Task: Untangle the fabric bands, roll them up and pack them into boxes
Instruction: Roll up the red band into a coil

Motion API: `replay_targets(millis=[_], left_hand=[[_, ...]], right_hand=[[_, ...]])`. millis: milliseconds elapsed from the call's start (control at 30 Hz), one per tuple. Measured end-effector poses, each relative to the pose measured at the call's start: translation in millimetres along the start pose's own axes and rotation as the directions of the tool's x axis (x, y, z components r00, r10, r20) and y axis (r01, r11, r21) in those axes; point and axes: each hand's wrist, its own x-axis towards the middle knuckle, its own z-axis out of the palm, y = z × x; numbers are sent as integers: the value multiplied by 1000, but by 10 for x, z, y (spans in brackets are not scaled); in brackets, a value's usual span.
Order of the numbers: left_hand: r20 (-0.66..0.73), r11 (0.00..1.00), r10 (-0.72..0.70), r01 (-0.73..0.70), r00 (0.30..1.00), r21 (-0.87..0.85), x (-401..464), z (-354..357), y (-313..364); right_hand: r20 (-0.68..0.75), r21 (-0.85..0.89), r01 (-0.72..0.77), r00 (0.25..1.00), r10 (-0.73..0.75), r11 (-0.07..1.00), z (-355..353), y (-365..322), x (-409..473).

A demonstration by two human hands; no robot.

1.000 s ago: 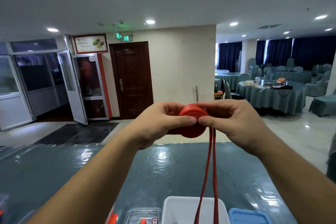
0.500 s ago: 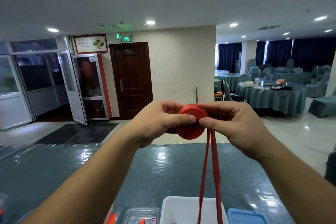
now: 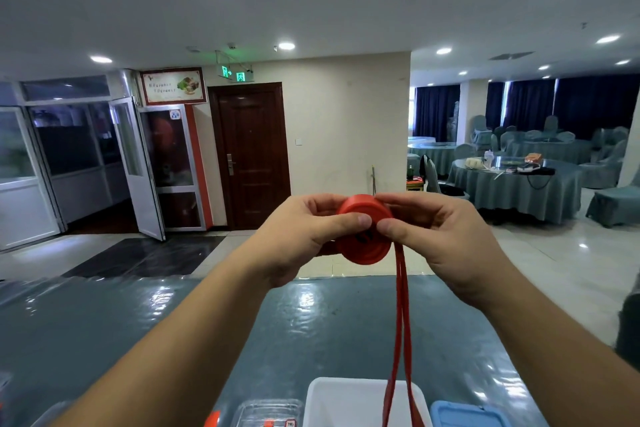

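The worktop (image 3: 104, 340) fills the lower part of the view, covered in a glossy grey-blue sheet that catches the ceiling lights. Behind it is a hall with a dark wooden door (image 3: 252, 156) and, well off to the right, round tables (image 3: 519, 191) draped in grey-green cloth.

At the near edge of the worktop stands a white box (image 3: 346, 402), cut off by the bottom of the frame. Just to its right is a blue lid (image 3: 464, 414), and just to its left a clear plastic box (image 3: 266, 412) with something red inside (too little shows to say what).

Both forearms reach up from the bottom corners and meet in the middle, above the worktop. The left hand (image 3: 304, 236) has its fingers curled round the left side of the red roll (image 3: 362, 239), thumb pressed on the face turned to the camera. The right hand (image 3: 440, 236) grips the roll from the right, thumb on the same face, almost touching the left thumb, with the fingers wrapped over the top and behind.

The roll is the band wound tight into a thick disc, held in the air between the two hands. From its right edge two loose strands (image 3: 401, 322) hang down side by side, passing in front of the white box and out of the frame.
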Motion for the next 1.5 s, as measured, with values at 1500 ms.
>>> replay_targets(millis=[1500], left_hand=[[6, 990, -22, 23, 1000, -140, 27, -27, -12]], right_hand=[[-46, 1, 34, 998, -34, 999, 29, -23, 44]])
